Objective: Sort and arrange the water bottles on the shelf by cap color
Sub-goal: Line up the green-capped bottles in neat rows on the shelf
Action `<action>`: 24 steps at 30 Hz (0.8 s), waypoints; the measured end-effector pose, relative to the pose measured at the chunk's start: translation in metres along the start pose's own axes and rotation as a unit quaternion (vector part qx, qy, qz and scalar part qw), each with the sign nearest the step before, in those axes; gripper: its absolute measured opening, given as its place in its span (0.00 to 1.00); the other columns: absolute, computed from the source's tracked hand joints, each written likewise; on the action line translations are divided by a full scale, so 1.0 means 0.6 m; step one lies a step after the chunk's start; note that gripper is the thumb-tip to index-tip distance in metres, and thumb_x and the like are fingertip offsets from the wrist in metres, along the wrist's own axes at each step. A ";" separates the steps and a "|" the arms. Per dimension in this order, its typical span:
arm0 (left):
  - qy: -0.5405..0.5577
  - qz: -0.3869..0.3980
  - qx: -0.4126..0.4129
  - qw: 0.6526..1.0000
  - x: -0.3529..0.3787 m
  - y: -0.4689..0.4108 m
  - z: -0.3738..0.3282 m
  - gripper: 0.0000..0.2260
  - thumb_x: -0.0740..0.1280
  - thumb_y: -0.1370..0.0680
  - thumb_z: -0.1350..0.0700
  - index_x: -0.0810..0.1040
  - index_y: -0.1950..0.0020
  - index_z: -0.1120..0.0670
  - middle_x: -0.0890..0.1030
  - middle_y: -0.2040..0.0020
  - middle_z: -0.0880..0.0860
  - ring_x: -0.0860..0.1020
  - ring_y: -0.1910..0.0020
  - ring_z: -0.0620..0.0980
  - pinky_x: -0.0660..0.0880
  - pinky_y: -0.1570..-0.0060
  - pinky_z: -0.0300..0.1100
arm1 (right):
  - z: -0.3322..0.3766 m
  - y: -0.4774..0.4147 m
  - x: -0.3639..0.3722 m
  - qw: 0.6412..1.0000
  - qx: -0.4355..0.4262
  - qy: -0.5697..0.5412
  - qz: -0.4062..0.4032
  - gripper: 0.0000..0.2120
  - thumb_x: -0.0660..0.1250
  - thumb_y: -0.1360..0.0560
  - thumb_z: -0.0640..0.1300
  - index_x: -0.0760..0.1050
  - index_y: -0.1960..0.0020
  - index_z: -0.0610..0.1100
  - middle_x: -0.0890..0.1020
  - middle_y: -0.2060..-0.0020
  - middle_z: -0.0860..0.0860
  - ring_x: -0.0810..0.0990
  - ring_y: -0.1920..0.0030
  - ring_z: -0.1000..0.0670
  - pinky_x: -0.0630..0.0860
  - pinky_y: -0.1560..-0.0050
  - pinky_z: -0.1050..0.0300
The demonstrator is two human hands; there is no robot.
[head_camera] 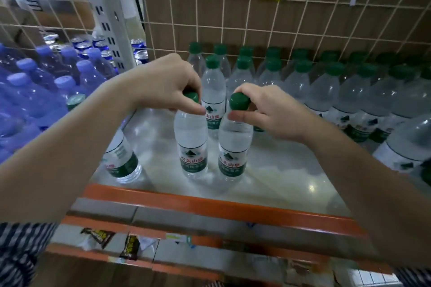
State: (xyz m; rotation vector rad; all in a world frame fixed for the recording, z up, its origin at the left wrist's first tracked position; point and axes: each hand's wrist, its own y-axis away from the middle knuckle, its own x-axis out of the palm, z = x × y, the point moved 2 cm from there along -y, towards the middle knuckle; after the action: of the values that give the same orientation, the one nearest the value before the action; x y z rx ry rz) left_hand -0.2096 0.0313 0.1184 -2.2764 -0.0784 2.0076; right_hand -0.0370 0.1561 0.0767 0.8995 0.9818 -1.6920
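Observation:
Two clear green-capped water bottles stand upright side by side near the front of the white shelf [279,177]. My left hand [163,84] grips the neck of the left bottle [191,144], covering most of its cap. My right hand [268,112] pinches the neck of the right bottle [233,147], just under its green cap [239,101]. A third green-capped bottle [121,158] stands at the left, partly hidden by my left forearm. Rows of several green-capped bottles [326,86] fill the back and right of the shelf.
A wire grid [233,25] backs the shelf and another divides it from the left bay, where several blue-capped bottles [46,81] and cans [98,46] stand. An orange rail [210,202] edges the shelf front. Bare shelf surface lies around the two held bottles.

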 end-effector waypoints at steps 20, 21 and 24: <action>0.287 -0.245 -0.117 0.919 0.190 -0.040 -0.058 0.26 0.68 0.31 0.31 0.77 0.39 0.44 0.83 0.45 0.41 0.80 0.47 0.40 0.79 0.45 0.48 | -0.078 0.108 0.037 0.950 0.105 -0.144 -0.256 0.21 0.68 0.23 0.53 0.61 0.37 0.51 0.79 0.57 0.55 0.78 0.58 0.57 0.73 0.59 0.66; 0.286 -0.249 -0.119 0.918 0.193 -0.042 -0.060 0.26 0.67 0.30 0.31 0.77 0.39 0.44 0.83 0.46 0.41 0.81 0.47 0.41 0.79 0.45 0.49 | -0.077 0.110 0.035 0.953 0.094 -0.132 -0.257 0.19 0.65 0.21 0.53 0.62 0.37 0.48 0.78 0.58 0.55 0.78 0.61 0.57 0.71 0.63 0.66; 0.244 -0.258 -0.115 0.928 0.192 -0.052 -0.071 0.25 0.65 0.28 0.32 0.74 0.38 0.45 0.82 0.51 0.40 0.80 0.54 0.42 0.79 0.52 0.46 | -0.078 0.116 0.024 0.959 0.101 -0.079 -0.251 0.16 0.61 0.19 0.54 0.66 0.39 0.44 0.75 0.60 0.54 0.73 0.67 0.57 0.66 0.66 0.65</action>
State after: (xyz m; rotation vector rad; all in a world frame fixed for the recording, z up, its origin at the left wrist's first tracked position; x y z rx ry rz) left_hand -0.1516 0.0727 0.0138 -2.4717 -0.8108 1.1942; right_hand 0.0309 0.1772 0.0306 0.6604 0.9945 -2.2900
